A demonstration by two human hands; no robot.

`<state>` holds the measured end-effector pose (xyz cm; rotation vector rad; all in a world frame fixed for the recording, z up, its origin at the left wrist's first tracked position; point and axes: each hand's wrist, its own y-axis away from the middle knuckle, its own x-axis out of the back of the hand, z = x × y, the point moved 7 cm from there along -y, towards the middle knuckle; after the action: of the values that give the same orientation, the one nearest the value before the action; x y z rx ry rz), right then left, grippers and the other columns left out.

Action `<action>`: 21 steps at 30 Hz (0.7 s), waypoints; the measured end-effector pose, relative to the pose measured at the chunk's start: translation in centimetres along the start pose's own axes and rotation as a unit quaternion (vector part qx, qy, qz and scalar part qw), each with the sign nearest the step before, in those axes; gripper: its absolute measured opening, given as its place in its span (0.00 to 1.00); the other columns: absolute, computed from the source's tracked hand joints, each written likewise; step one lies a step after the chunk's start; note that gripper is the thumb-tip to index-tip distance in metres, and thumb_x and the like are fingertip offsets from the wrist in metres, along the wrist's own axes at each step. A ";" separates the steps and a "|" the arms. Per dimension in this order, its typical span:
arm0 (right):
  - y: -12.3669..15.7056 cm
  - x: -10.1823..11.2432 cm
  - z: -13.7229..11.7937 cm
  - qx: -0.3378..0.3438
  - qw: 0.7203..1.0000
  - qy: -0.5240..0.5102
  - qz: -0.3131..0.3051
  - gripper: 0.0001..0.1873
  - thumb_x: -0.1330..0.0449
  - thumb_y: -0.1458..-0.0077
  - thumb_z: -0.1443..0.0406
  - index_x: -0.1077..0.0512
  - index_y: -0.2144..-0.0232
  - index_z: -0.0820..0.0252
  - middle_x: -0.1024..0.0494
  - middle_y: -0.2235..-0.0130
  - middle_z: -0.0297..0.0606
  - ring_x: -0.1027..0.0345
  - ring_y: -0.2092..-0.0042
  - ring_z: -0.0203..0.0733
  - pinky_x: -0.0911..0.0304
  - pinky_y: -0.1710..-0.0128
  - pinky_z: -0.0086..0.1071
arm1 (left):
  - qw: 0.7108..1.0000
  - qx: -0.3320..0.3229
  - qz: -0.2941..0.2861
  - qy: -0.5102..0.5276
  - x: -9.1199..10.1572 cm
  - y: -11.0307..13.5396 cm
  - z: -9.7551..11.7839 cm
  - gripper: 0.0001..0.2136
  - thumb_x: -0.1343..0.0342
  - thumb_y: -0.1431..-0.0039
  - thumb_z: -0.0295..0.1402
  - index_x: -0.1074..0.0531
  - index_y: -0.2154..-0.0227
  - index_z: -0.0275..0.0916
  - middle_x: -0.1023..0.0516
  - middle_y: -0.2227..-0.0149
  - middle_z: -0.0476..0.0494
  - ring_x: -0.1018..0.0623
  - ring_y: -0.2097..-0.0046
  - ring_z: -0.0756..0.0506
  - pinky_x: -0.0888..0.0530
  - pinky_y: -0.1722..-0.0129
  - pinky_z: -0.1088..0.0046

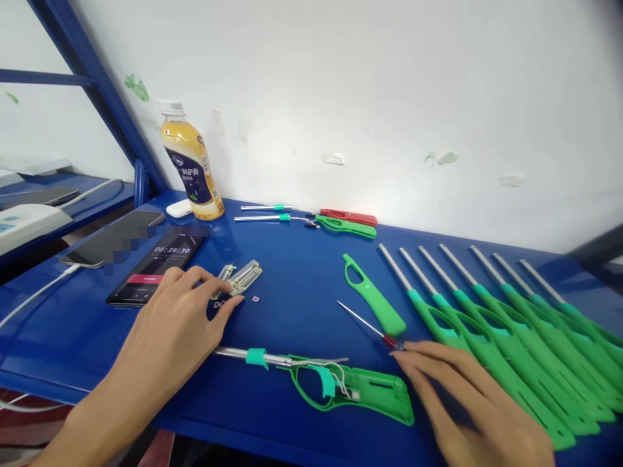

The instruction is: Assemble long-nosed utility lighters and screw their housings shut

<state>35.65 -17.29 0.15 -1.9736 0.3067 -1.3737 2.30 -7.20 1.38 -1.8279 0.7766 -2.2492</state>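
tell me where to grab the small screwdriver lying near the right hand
Take it by the red handle, not the thin bare shaft. The screwdriver lies flat on the blue table, with its handle toward the person, just at the fingertips of the right hand, and its shaft pointing away to the left. Pinching the handle from above, coming in from the near right side, looks easiest.
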 end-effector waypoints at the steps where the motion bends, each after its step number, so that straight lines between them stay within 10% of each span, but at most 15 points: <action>1: 0.0 -0.3 0.1 0.010 1.000 0.013 -0.016 0.11 0.42 0.26 0.62 0.19 0.51 0.48 0.16 0.50 0.33 0.16 0.55 0.36 0.24 0.62 0.26 | 1.000 0.000 0.000 0.000 0.0 0.0 0.1 0.16 0.49 0.29 0.45 0.20 0.64 0.43 0.19 0.61 0.35 0.27 0.58 0.30 0.29 0.61 0.53; 10: -1.2 1.6 -2.6 -0.028 0.994 -0.038 0.096 0.15 0.35 0.36 0.72 0.18 0.51 0.49 0.17 0.52 0.36 0.19 0.52 0.47 0.26 0.51 0.40 | 0.997 -0.043 0.051 0.049 2.3 0.3 3.0 0.11 0.48 0.26 0.41 0.23 0.60 0.43 0.22 0.59 0.41 0.23 0.58 0.36 0.27 0.54 0.54; 15: -3.3 0.7 -5.0 0.066 0.996 -0.053 0.008 0.20 0.40 0.29 0.54 0.23 0.39 0.48 0.18 0.43 0.41 0.19 0.46 0.52 0.23 0.49 0.39 | 0.976 -0.136 0.032 0.167 4.4 2.4 8.4 0.05 0.43 0.28 0.31 0.26 0.54 0.47 0.22 0.55 0.47 0.20 0.54 0.44 0.24 0.46 0.64; 21: -3.6 -0.9 -5.7 0.101 0.983 -0.122 -0.090 0.17 0.48 0.23 0.56 0.20 0.50 0.50 0.17 0.66 0.31 0.22 0.68 0.36 0.26 0.58 0.30 | 0.960 -0.223 0.015 0.166 4.1 4.1 11.9 0.09 0.48 0.23 0.31 0.27 0.47 0.47 0.17 0.53 0.48 0.17 0.51 0.45 0.28 0.33 0.65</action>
<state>29.52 -16.58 2.97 -2.0085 -0.1235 -1.2018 11.69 -16.02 4.57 -1.5833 1.4621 -2.5530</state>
